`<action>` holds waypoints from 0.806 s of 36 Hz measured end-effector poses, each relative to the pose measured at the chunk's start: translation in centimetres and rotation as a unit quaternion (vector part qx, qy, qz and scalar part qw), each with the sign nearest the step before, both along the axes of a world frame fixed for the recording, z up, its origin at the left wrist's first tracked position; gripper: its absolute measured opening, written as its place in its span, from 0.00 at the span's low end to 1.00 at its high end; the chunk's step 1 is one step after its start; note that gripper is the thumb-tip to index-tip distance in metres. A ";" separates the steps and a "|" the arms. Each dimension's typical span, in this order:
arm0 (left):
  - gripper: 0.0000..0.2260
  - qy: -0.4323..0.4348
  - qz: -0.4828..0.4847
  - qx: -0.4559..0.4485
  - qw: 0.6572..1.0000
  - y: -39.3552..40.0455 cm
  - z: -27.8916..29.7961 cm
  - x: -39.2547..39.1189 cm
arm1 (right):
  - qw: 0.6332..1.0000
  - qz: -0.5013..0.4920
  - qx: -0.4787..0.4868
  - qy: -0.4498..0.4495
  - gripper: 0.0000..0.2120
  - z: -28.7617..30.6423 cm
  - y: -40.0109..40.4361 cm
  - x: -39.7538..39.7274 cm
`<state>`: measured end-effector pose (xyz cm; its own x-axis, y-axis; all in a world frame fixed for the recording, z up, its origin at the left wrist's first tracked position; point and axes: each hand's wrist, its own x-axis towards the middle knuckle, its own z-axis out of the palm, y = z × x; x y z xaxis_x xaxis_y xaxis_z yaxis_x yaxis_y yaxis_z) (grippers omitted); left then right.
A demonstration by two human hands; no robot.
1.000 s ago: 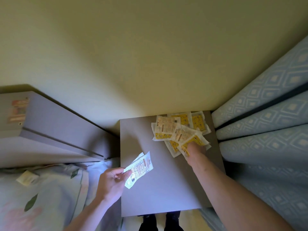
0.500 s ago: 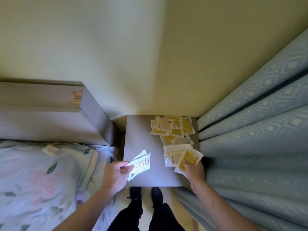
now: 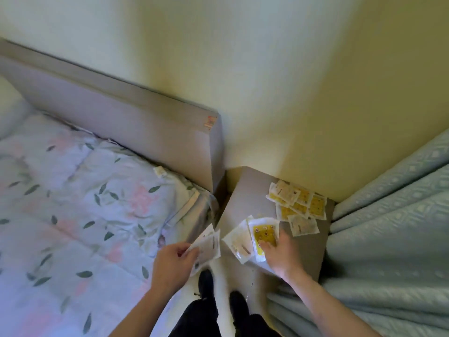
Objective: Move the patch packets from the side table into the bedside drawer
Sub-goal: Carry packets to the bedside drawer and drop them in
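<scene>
Legs: dark trousers (image 3: 201, 314) and dark shoes at the bottom edge, on a pale floor.
Left hand (image 3: 173, 262): fingers (image 3: 188, 249) curled, pinching a small fan of flat white paper-and-film packets (image 3: 207, 245) by the lower corner; the fan sits over the gap between bed and table, off the tabletop. Count unclear, two or more; small print on them too blurred to read.
Right hand (image 3: 281, 251): fingers (image 3: 266, 244) loosely bent, resting on two overlapping packets (image 3: 252, 235) at the near edge of the tabletop; the upper one shows a yellow patterned patch through clear film, the lower one is white side up. Whether the thumb grips underneath cannot be told.
Side table: grey-brown matte square tabletop (image 3: 245, 190), smooth, set in the corner between headboard and curtain.
Far packets: loose overlapping heap of flat square packets (image 3: 297, 205) at the far right of the tabletop, roughly six or seven, most yellow side up, one white packet nearest. Lettering unreadable.
Bed: quilted cover (image 3: 73, 203), white with grey-green leaves and pink blooms, soft and creased.
Headboard: plain grey-beige padded headboard (image 3: 126, 120), small orange-red sticker on its end, unreadable.
Curtain: pale blue woven curtain (image 3: 393, 215), diamond pattern, deep folds.
Wall: smooth cream-yellow wall (image 3: 267, 69).
</scene>
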<state>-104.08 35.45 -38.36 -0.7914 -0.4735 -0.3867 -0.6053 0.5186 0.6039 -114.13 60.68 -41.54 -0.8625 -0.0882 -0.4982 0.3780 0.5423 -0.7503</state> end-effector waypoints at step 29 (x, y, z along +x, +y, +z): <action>0.15 0.036 0.500 -0.099 0.859 -11.3 7.9 64.4 | 0.752 0.645 -0.024 0.137 0.05 11.6 -35.7 46.2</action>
<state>-39.71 24.14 -30.47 0.0318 -0.9817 -0.1879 -0.7725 -0.1435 0.6186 -67.96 24.97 -29.96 -0.1142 -0.9511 -0.2868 -0.6105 0.2950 -0.7350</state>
